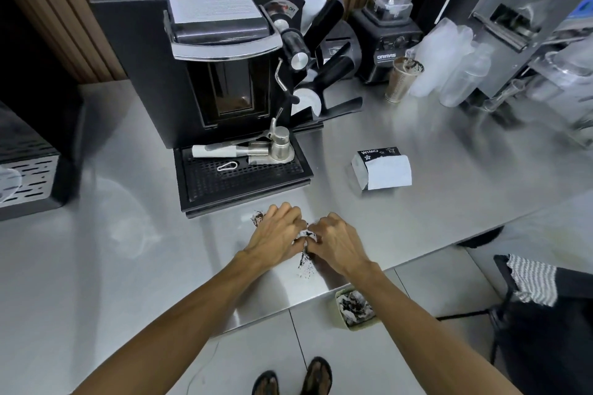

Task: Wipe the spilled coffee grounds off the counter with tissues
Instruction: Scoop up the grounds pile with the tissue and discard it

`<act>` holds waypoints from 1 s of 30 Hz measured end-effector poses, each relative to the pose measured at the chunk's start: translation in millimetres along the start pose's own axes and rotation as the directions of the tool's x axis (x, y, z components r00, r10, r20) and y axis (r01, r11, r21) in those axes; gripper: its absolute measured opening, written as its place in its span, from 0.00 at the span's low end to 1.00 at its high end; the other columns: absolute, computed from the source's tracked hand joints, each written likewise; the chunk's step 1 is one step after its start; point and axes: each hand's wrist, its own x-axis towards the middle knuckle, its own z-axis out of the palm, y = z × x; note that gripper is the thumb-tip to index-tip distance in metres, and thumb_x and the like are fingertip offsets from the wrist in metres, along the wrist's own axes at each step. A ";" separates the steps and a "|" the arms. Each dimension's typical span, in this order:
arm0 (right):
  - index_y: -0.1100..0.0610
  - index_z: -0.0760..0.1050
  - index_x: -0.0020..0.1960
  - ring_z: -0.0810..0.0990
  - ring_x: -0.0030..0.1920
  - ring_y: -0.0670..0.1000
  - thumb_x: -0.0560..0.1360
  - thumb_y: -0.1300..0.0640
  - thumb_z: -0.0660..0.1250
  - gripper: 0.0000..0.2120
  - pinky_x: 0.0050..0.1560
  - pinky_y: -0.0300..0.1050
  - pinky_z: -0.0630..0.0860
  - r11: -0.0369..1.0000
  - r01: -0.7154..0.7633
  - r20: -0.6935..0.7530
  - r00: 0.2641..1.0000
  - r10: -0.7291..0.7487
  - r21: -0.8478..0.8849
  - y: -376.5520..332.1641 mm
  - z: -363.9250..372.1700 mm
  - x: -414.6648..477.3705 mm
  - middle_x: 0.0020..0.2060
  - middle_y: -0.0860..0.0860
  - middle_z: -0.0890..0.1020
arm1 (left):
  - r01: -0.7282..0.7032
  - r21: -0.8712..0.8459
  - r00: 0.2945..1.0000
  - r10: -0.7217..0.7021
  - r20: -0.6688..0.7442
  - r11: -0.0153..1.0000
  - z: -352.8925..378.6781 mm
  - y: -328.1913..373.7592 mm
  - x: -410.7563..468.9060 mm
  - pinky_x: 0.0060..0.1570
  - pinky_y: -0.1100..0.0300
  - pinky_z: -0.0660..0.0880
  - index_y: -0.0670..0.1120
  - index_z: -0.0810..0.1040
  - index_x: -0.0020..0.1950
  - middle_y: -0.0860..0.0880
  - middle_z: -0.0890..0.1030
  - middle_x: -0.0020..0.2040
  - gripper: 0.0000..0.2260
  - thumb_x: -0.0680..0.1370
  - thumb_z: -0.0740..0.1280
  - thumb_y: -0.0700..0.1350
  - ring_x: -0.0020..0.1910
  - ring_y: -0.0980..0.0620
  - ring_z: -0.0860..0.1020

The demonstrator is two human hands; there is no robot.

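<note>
Both hands are down on the counter (128, 266), close together, near its front edge. The left hand (276, 231) and the right hand (337, 242) each have their fingers curled, and they pinch a small white tissue (307, 235) between them. The tissue is scrunched up and has dark spots on it. It sits on the counter right between the two hands. Dark grounds (304, 261) lie on the counter just below the tissue, in a little trail toward the edge. One more dark patch peeks out just past the left hand. A black tray (244, 183) sits just behind the hands, at the foot of a big black machine (224, 74). A metal tool (244, 151) with a white handle lies on the tray. To the right of the tray, well apart from the hands, is a pack (382, 170) of tissues with a white sheet sticking out. Farther back on the right stand a blender (388, 26) and a metal cup (402, 80) with dark bits on its rim. Down on the floor, just past the counter edge and below the right hand, is a small bin (354, 309) with crumpled, dirty tissues in it. Two feet (317, 375) in sandals show at the bottom.
</note>
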 end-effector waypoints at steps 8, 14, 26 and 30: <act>0.56 0.81 0.39 0.75 0.37 0.52 0.68 0.50 0.74 0.09 0.27 0.44 0.74 0.999 -0.046 -0.073 0.996 0.045 -0.017 10.6 -15.3 -8.2 0.31 0.50 0.79 | -0.036 -0.099 0.998 0.031 -0.053 0.994 -8.7 8.5 15.1 0.45 0.54 0.70 0.48 0.83 0.54 0.53 0.72 0.42 0.13 0.74 0.69 0.53 0.45 0.51 0.68; 0.55 0.81 0.40 0.74 0.35 0.51 0.71 0.46 0.69 0.13 0.26 0.42 0.71 0.995 -0.088 -0.103 0.991 0.083 -0.048 36.3 -33.0 -29.3 0.30 0.51 0.78 | -0.069 -0.133 0.998 0.067 -0.022 0.989 -14.9 41.2 33.2 0.42 0.60 0.62 0.49 0.80 0.60 0.53 0.66 0.41 0.15 0.77 0.66 0.53 0.43 0.53 0.63; 0.56 0.81 0.43 0.69 0.36 0.50 0.73 0.49 0.70 0.09 0.29 0.47 0.74 0.977 -0.213 -0.136 0.969 0.207 -0.029 118.4 -54.2 -105.5 0.30 0.50 0.76 | -0.110 -0.190 0.993 0.114 0.011 0.976 -0.7 146.3 68.4 0.36 0.59 0.69 0.50 0.79 0.52 0.50 0.79 0.40 0.09 0.77 0.62 0.51 0.40 0.48 0.78; 0.55 0.81 0.42 0.69 0.36 0.49 0.73 0.48 0.70 0.10 0.30 0.47 0.73 0.976 -0.218 -0.138 0.967 0.215 -0.011 146.8 -53.8 -133.5 0.30 0.49 0.76 | -0.102 -0.170 0.992 0.114 0.059 0.980 13.3 182.1 75.9 0.37 0.58 0.67 0.49 0.78 0.53 0.49 0.80 0.42 0.09 0.78 0.62 0.51 0.42 0.46 0.78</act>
